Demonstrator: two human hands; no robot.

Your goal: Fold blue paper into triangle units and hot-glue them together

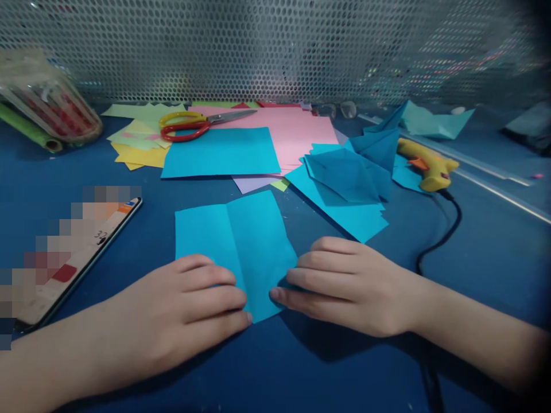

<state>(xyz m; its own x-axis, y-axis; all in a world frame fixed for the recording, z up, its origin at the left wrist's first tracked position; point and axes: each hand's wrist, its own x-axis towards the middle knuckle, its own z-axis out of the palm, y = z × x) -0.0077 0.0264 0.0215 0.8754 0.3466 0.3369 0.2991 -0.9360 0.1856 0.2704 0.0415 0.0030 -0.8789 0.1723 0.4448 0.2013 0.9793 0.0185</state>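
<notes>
Blue table (pixel 473 275) fills nearly everything I can see, with a wall of punched metal mesh (pixel 275 51) closing off the far side. Across the back lies a spread of coloured paper: pink sheets (pixel 297 135), a flat blue sheet (pixel 221 152) on top of them, and yellow sheets (pixel 138 152) off to the left. To the right sits a heap of folded blue pieces (pixel 344 178).

Right in front of me is the blue paper (pixel 241 241) I'm working on, lying flat with a crease running up its middle. My left hand (pixel 181 310) is spread open, palm down, fingers resting on its near left part and gripping nothing. My right hand (pixel 353 287) is just as flat and open, with its fingertips on the near right corner. The two sets of fingertips almost meet at the crease.

A phone (pixel 73 264) lies on the left, close to my left wrist. The yellow glue gun (pixel 428 166) rests on the right, and its black cord (pixel 443 229) trails down past my right forearm. Red and yellow scissors (pixel 193 123) lie on the far papers.

Risks, as I judge them: only flat fingers pin the paper, so uneven pressure could let it slide on the smooth table and skew the crease. A wide sweep of my right arm could snag that cord and drag the gun.
</notes>
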